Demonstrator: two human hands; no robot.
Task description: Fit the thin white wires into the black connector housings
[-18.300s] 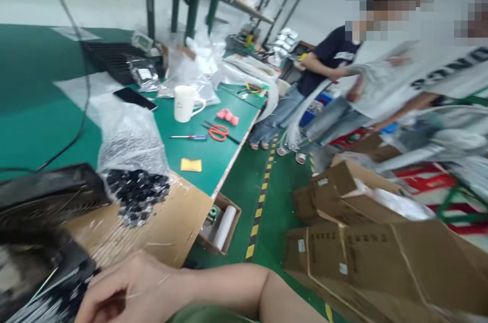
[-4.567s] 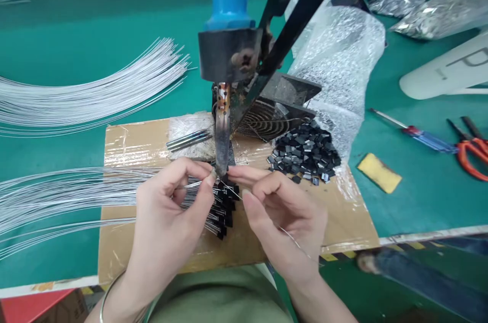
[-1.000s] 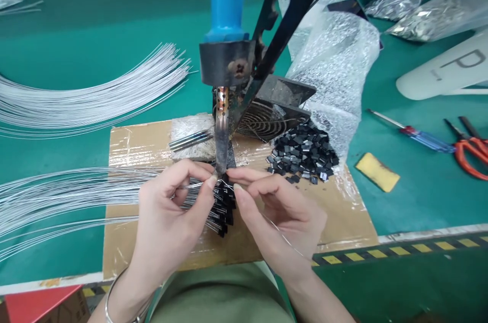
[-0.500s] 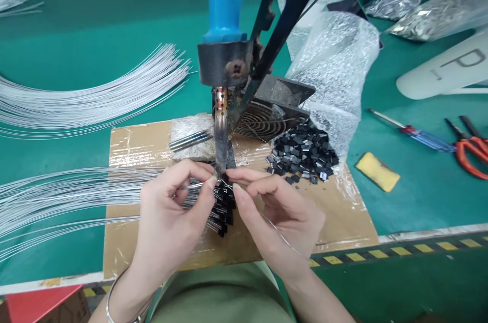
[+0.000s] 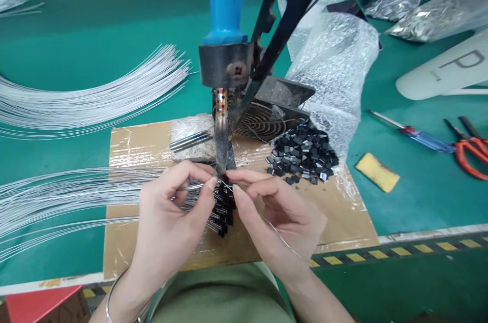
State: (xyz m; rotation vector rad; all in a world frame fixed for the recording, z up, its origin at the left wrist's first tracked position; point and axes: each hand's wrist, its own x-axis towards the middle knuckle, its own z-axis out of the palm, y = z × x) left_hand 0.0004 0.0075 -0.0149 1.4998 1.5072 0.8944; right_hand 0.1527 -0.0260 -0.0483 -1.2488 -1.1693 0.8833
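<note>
Wire (image 5: pixel 195 186): a pale length, held just below the iron's tip; from my remote seat I see it run leftward under the fingers.
Left hand (image 5: pixel 173 208): thumb and forefinger pinch the wire, the other fingers curled in behind; a metal bracelet (image 5: pixel 110 296) circles the wrist.
Right hand (image 5: pixel 280 216): thumb and forefinger pinch a thin silvery strand (image 5: pixel 284 239), which trails back across the palm toward the wrist.
Soldering iron (image 5: pixel 226 7): blue handle at the top, tip pointing down between both sets of fingertips, clamped in a dark bracket (image 5: pixel 280 38). I cannot tell whether the tip touches the wire.
Lower bundle (image 5: pixel 68 188): pale wires spread leftward off the cardboard (image 5: pixel 343 218), their black ends (image 5: pixel 224 211) gathered beneath the hands.
Upper bundle (image 5: pixel 95 98): more pale wires, curved, lying on the green bench (image 5: pixel 125 23) well apart from the hands.
Black pieces (image 5: pixel 305 152): small and flat, heaped to the right of the iron, at the mouth of a crinkled clear bag (image 5: pixel 339 58).
Round grille (image 5: pixel 263 120): dark, ringed, behind the iron's tip and beside that heap.
Metal rods (image 5: pixel 190 141): lying side by side on a pale wrapped block (image 5: pixel 183 124), left of the tip.
Right of the cardboard: I see a yellow sponge (image 5: pixel 377 172), a screwdriver (image 5: pixel 427 139), orange-handled scissors (image 5: pixel 470 157) and a white cup (image 5: pixel 427 76).
</note>
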